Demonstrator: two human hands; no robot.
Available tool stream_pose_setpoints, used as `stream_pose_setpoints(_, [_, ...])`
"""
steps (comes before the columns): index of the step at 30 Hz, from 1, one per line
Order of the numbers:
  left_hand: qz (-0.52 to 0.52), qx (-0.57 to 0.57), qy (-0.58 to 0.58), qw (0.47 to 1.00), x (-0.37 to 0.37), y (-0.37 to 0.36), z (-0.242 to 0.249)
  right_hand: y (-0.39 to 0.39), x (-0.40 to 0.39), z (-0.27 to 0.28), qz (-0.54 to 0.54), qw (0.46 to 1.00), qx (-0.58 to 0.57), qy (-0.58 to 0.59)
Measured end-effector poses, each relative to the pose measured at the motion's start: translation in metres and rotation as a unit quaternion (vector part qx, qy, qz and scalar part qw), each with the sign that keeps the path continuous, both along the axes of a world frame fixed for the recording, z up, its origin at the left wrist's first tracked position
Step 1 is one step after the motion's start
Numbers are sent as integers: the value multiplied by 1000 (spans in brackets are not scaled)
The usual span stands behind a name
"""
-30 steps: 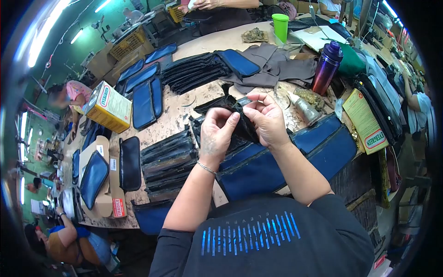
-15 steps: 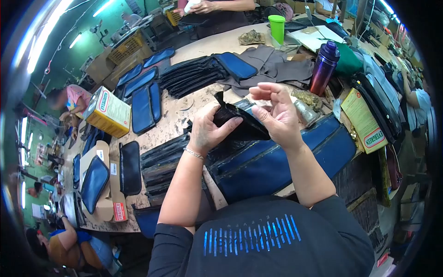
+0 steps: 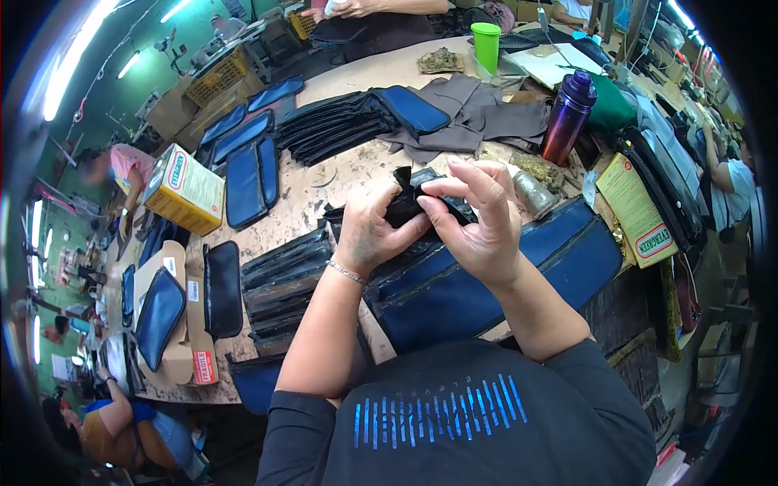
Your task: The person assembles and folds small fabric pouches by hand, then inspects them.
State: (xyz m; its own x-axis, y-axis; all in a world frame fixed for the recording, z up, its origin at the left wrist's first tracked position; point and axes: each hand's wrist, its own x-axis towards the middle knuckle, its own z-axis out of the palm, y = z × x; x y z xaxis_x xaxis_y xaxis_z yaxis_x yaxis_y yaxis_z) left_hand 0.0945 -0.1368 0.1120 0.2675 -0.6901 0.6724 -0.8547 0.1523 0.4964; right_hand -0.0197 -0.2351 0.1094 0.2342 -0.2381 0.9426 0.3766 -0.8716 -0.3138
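My left hand [image 3: 371, 225] grips a folded black leather-like piece [image 3: 403, 209] with the thumb laid along its near side. The thumb and forefinger of my right hand [image 3: 484, 219] come together in a pinch at the piece's upper edge, while the other fingers curl loosely. Both hands hide much of the piece, and its full shape cannot be made out. Below my hands lie large blue panels with black borders [image 3: 502, 279]. Left of them is a row of overlapping black strips [image 3: 284, 279].
Beyond my hands are a stack of black-edged pieces [image 3: 332, 130], grey scraps [image 3: 454, 113] and a purple bottle [image 3: 569, 117]. A yellow tin [image 3: 185, 190] stands left; another yellow tin [image 3: 640, 211] is at right. A green cup [image 3: 485, 49] stands farther back, near another person's hands [image 3: 352, 8].
My right hand has gone from open fingers beside the black piece to a pinch at its upper edge. The piece has turned in my left hand, and less of it shows.
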Motion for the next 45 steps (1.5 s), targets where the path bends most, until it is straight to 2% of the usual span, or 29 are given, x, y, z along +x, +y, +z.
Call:
stream_pose_setpoints(5, [-14, -12, -12, 1000, 0, -1, -1, -1, -5, 5, -19, 999, -28, 13])
stream_pose_setpoints(13, [-25, 11, -120, 992, 4, 1, -2, -3, -8, -3, 35, 994, 58, 85])
stream_pose_setpoints(17, [-35, 4, -133, 991, 5, -1, -5, -2, -11, 0, 57, 990, 85, 100])
stream_pose_setpoints(19, [-49, 14, -133, 990, 4, -1, -4, -1, -12, 0, 122, 972, 163, 114])
stream_pose_setpoints(25, [-60, 25, -151, 986, 1, -1, -6, -6, -16, 0, 153, 955, 189, 167])
stream_pose_setpoints(29, [-58, 38, -174, 982, 0, -1, -7, -7, -18, -2, 131, 959, 173, 184])
stream_pose_setpoints(31, [-67, 11, -131, 989, 3, -4, -7, -10, -21, 8, 39, 987, 11, 155])
stream_pose_setpoints(33, [-69, 17, -123, 990, 4, -1, 1, -22, -31, 20, 171, 966, 139, 131])
stream_pose_setpoints(34, [-69, 23, -112, 991, 4, 1, 6, -26, -34, 28, 247, 917, 301, 84])
stream_pose_setpoints(35, [-49, 6, -128, 991, 4, 5, 13, -35, -38, 35, 358, 856, 371, -26])
stream_pose_setpoints(37, [-44, -6, -120, 992, 6, 9, 17, -50, -45, 38, 384, 819, 412, -108])
stream_pose_setpoints(38, [-38, -14, -108, 993, 7, 10, 19, -52, -46, 36, 386, 820, 407, -111])
stream_pose_setpoints(40, [-23, -20, -111, 993, 9, 14, 22, -50, -46, 26, 299, 902, 310, 20])
stream_pose_setpoints(41, [-20, -25, -113, 993, 8, 15, 24, -41, -50, 22, 248, 916, 294, 114])
stream_pose_setpoints(42, [-16, -29, -113, 993, 8, 16, 26, -33, -50, 16, 175, 945, 221, 165])
stream_pose_setpoints(44, [-7, -34, -126, 991, 9, 17, 25, -22, -44, 9, 109, 979, 113, 132])
stream_pose_setpoints(45, [2, -35, -126, 991, 10, 18, 23, -18, -42, 11, 109, 978, 116, 134])
